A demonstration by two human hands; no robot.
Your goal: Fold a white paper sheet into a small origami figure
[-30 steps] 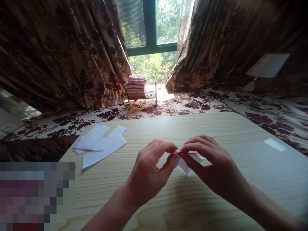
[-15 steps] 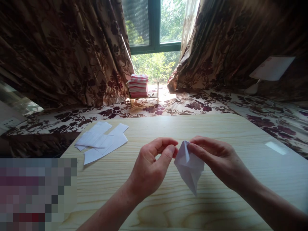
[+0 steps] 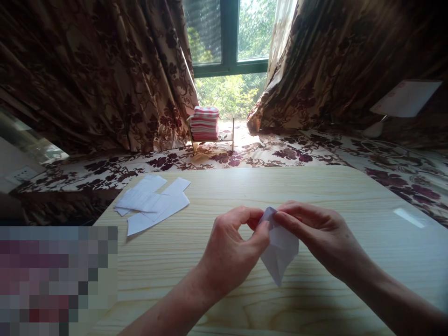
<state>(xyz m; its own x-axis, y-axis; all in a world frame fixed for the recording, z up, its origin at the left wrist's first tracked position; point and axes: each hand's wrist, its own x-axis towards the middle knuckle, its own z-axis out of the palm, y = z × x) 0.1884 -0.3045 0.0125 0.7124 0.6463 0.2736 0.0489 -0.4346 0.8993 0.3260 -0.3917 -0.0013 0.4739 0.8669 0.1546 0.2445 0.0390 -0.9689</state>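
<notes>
A small folded piece of white paper (image 3: pixel 280 249) hangs between my hands above the table, its pointed tip toward me. My left hand (image 3: pixel 238 247) pinches the paper's upper left edge between thumb and fingers. On the other side, my right hand (image 3: pixel 311 224) grips the paper near its top corner, thumb in front. The fingers partly cover the upper folds. Farther left on the table lie several loose white paper pieces (image 3: pixel 154 205), overlapping one another.
The light wood table (image 3: pixel 196 298) spreads beneath my hands. Behind it, a small stand (image 3: pixel 213 139) holds a stack of red and white striped cloths (image 3: pixel 205 122) by the window. A white-shaded lamp (image 3: pixel 406 98) is at the right. A blurred block covers the lower left.
My left hand has moved right and closed on the paper's left edge, where it was beside it before. My right hand keeps its hold. The view has shifted slightly.
</notes>
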